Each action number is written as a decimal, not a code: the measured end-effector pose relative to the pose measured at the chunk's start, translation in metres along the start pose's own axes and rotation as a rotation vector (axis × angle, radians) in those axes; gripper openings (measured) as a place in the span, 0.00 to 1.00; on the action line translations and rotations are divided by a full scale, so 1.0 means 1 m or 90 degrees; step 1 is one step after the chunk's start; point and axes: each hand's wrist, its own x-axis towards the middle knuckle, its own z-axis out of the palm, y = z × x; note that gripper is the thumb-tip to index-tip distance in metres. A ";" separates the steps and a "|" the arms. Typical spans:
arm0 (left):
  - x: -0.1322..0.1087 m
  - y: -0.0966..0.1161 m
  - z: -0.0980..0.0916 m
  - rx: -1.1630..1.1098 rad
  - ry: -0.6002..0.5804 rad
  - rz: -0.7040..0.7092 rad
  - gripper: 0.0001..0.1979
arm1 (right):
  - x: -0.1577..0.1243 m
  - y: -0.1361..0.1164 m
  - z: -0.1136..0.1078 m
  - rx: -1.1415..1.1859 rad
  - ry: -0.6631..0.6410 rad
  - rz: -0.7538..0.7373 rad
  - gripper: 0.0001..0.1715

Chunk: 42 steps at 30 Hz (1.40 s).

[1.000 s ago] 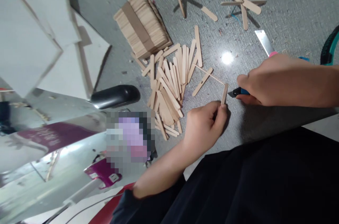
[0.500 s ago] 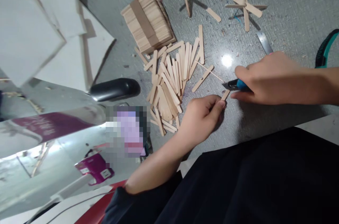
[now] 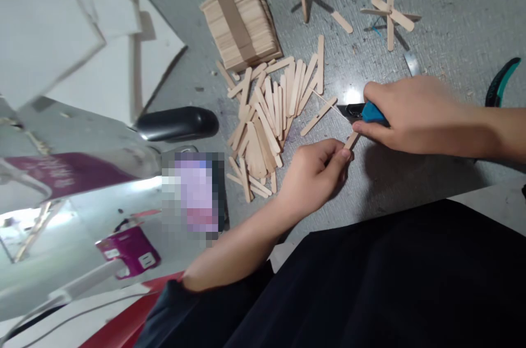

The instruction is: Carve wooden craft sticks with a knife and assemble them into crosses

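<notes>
My left hand (image 3: pixel 318 172) pinches a wooden craft stick (image 3: pixel 352 141) between thumb and fingers, low over the table. The closed fingers of my right hand (image 3: pixel 411 112) hold a blue utility knife (image 3: pixel 375 113), its dark blade pointing left, just above the stick's far end. Near the blade lies a thin wooden sliver (image 3: pixel 329 102). Beside it rests a craft stick with a small slot (image 3: pixel 319 117). A heap of loose craft sticks (image 3: pixel 263 134) spreads left of these, with a banded bundle of sticks (image 3: pixel 242 24) behind it.
Star-shaped stick assemblies (image 3: pixel 389 10) stand at the back. A metal blade (image 3: pixel 412 64) lies beyond my right hand, and a teal-and-black handle (image 3: pixel 503 82) is at the right. White sheets (image 3: pixel 61 24), a black rounded object (image 3: pixel 178 123) and a purple power adapter (image 3: pixel 133 252) occupy the left.
The knife has lifted slightly away from the stick, and its blade now shows more fully. My left hand keeps its pinch on the stick. The view has shifted a little.
</notes>
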 end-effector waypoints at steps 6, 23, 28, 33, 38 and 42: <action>-0.002 -0.011 0.020 -0.166 0.172 0.069 0.26 | -0.021 -0.003 0.006 -0.087 0.060 -0.110 0.34; 0.001 -0.014 0.031 -0.150 0.228 0.109 0.30 | -0.016 0.002 0.016 -0.108 0.063 -0.196 0.28; 0.001 -0.015 0.032 -0.160 0.223 0.108 0.30 | -0.018 -0.001 0.013 -0.136 0.059 -0.177 0.31; 0.001 -0.018 0.034 -0.196 0.228 0.102 0.27 | -0.017 -0.004 0.007 -0.156 0.064 -0.147 0.35; 0.001 -0.018 0.034 -0.199 0.235 0.087 0.28 | -0.015 0.001 0.012 -0.157 0.085 -0.129 0.35; 0.001 -0.018 0.034 -0.193 0.229 0.101 0.28 | -0.016 0.002 0.017 -0.152 0.092 -0.183 0.34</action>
